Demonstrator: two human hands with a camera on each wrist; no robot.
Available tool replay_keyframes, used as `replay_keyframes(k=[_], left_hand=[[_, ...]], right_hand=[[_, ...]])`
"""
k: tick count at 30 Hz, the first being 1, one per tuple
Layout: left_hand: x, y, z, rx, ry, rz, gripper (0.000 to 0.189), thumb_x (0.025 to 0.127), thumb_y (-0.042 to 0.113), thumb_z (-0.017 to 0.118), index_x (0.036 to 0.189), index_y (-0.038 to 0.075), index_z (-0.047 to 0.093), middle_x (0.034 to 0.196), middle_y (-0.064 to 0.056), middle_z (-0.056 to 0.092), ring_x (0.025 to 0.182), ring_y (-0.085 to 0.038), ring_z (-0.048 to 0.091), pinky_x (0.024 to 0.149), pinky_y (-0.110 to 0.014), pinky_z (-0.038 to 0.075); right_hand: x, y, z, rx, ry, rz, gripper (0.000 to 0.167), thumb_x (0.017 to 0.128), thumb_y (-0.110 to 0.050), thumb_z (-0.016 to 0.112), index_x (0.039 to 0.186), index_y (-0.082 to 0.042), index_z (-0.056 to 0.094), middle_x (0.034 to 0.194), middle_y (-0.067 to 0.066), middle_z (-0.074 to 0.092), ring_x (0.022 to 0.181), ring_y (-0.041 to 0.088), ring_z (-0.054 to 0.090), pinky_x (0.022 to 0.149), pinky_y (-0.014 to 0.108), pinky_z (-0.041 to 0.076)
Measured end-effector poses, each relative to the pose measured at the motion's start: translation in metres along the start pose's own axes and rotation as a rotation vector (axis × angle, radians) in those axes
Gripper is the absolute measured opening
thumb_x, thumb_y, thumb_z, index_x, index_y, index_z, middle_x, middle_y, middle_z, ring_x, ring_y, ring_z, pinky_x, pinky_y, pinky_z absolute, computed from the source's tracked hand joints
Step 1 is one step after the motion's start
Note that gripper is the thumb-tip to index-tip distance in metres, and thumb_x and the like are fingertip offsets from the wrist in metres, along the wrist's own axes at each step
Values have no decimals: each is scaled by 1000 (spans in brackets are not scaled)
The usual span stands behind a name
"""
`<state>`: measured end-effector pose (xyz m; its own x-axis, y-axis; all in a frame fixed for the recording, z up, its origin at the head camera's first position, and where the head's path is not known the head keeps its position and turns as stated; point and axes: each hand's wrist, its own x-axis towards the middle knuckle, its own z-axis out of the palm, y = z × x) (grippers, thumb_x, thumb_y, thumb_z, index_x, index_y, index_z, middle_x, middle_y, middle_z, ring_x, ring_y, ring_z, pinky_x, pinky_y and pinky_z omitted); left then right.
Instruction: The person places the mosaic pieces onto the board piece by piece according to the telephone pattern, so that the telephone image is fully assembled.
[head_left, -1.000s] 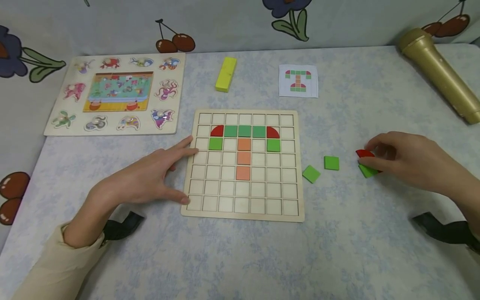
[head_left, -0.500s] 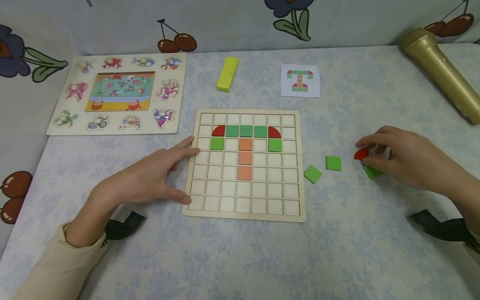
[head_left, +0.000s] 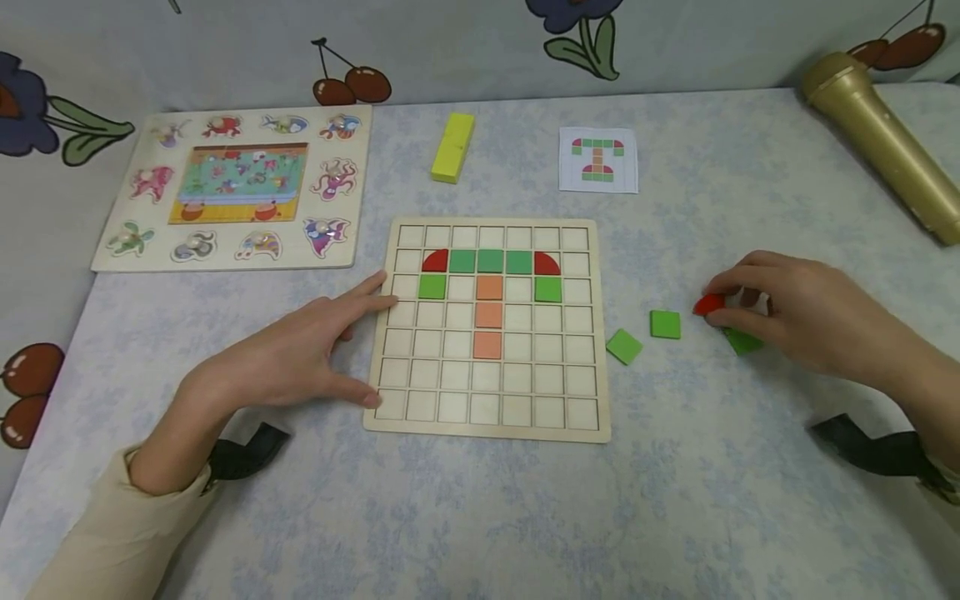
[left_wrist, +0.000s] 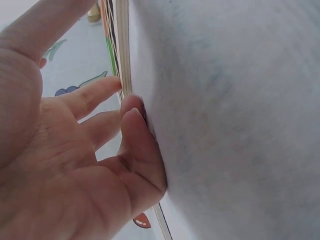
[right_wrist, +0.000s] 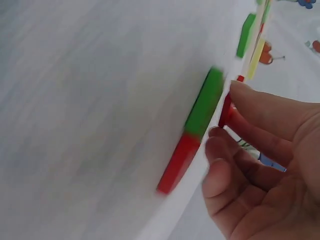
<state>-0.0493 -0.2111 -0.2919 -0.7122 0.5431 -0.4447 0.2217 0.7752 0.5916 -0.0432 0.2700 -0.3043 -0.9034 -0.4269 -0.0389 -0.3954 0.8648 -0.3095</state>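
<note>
The left hand has its fingers spread wide against the left edge of the grid board, presumably to steady it on the counter. The right hand pinches one red piece between thumb and fingers, right of the board; gripping it by its margin probably leaves it easy to seat in a cell. Tiles set on the board appear placed to match the upper part of the figure printed on the card. Count on the board: two red quarter-rounds, three dark green squares, two light green squares, three orange squares; ten in all. Loose on the counter: two green squares lying apart, a third green tile partly under the right hand, and a second red tile next to it in the right wrist view; whether those two overlap cannot be determined. Also present: one yellow block, one sea-creature puzzle, one gold microphone.
</note>
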Motion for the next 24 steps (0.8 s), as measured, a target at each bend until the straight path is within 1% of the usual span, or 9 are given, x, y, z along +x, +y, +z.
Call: replay_keyframes(k=[3,6,12,16,19,24], left_hand=[[1,0,0,9,-1,-2,105,68,43,90,154,15,35,165,3,5,111,-24,46,96,-46,38],[0,0,1,15,-2,-4,106,68,46,89,154,15,34,165,2,5,108,-24,46,93,-45,39],[0,-1,1,7,-3,12,107,69,46,89,154,14,34,165,0,5,106,-23,48,91,-43,40],[0,-1,0,17,-2,13,106,69,47,88,154,14,34,165,0,6,101,-23,47,88,-42,40],[0,0,-1,31,-6,-3,106,70,48,88,154,15,34,165,1,6,101,-22,45,86,-41,39],[-1,1,-1,40,-2,5,104,70,48,87,154,14,35,165,2,6,99,-22,43,83,-40,38]], right_hand=[[4,-12,-2,63,36,-31,25,77,-5,83,98,-16,75,90,-10,62,76,8,53,60,19,41],[11,-27,-3,123,54,-82,27,77,-4,83,99,-16,74,90,-13,62,76,6,51,62,16,39],[32,-63,-3,194,55,-181,29,77,-3,83,102,-11,72,92,-8,64,76,8,53,61,23,43],[48,-90,0,245,-9,-163,26,81,-8,81,106,-10,71,93,-5,64,78,11,53,62,29,44],[62,-112,4,273,-64,-145,24,85,-14,79,107,-9,71,94,-3,65,80,15,53,65,32,44],[83,-145,17,275,-103,-197,20,87,-15,76,105,-7,70,92,0,65,81,16,55,73,34,44]])
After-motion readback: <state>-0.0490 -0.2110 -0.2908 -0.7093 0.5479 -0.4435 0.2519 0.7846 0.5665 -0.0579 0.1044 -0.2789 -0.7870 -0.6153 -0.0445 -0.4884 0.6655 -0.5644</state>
